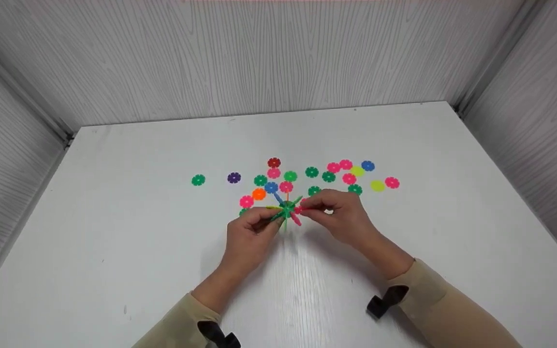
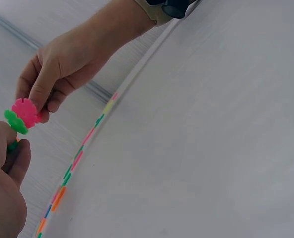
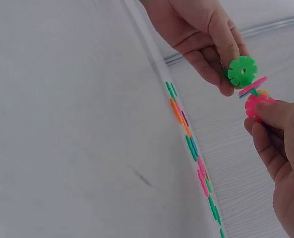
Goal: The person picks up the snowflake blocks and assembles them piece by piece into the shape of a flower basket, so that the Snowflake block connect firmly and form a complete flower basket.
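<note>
Both hands are together over the middle of the white table. My left hand grips a cluster of notched plastic flower discs, with a green disc at its centre and others standing out edge-on in blue, orange, green, yellow and pink. From the right, my right hand pinches a pink flower disc between thumb and fingers, right at the cluster's edge. A light green disc faces the right wrist view beside my left fingertips. The fingers hide part of the cluster.
Loose flower discs lie scattered behind the hands, among them a purple one, a dark red one, an orange one and a yellow one. Grey wood-grain panels border the white table at back and sides.
</note>
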`<state>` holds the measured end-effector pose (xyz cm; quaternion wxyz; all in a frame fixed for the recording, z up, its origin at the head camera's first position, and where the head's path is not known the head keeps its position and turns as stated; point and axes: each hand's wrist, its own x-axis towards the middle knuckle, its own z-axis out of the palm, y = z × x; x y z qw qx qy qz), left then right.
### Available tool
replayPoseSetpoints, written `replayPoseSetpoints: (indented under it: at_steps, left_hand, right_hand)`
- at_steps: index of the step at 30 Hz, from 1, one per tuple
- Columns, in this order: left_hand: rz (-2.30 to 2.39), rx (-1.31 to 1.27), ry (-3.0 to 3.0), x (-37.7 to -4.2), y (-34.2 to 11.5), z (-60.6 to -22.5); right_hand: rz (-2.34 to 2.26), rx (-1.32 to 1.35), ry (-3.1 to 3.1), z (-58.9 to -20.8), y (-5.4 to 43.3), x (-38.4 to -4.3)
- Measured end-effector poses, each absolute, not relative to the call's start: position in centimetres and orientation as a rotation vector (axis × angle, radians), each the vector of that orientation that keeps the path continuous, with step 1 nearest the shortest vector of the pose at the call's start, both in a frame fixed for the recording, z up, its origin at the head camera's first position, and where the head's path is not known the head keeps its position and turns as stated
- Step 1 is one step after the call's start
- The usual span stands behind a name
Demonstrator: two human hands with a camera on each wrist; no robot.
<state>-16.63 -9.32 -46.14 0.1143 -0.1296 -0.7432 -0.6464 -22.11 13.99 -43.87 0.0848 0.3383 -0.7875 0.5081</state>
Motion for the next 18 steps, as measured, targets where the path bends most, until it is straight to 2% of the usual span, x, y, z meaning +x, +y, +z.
replayPoseSetpoints:
  at_steps: [18]
  left_hand:
    - [-1.862, -0.377, -2.209, -16.65, -9.16, -46.01]
  right_hand:
    - [1.605, 0.965, -2.424, -43.97, 14.09, -22.25]
